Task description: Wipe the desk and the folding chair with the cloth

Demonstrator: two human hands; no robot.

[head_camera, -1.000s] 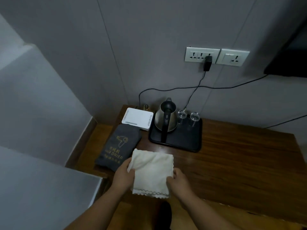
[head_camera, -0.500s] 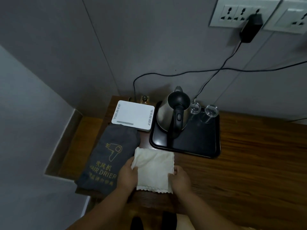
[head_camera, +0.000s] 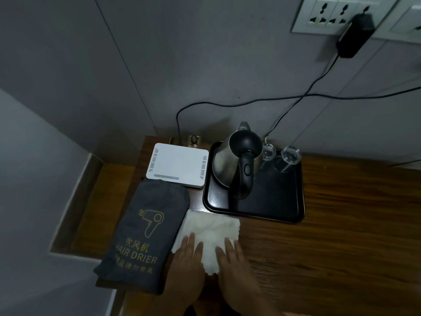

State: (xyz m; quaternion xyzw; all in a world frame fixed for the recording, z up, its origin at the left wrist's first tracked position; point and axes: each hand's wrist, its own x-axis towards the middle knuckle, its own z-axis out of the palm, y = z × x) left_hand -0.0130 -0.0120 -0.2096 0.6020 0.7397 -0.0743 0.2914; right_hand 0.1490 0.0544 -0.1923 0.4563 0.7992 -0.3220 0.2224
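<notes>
Both hands, left hand (head_camera: 189,258) and right hand (head_camera: 234,261), are pressing the cloth (head_camera: 211,233) flat on the bench (head_camera: 341,236) with fingers spread, between the hair-drier bag (head_camera: 145,231) and tray (head_camera: 300,201); soft and light, it is probably bunching unless held down by flat palms.

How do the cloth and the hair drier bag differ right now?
The cloth is pale and unprinted; the hair drier bag is dark grey with yellow print. The left hand and right hand press on the cloth; the bag lies untouched. Both lie on the desk.
</notes>
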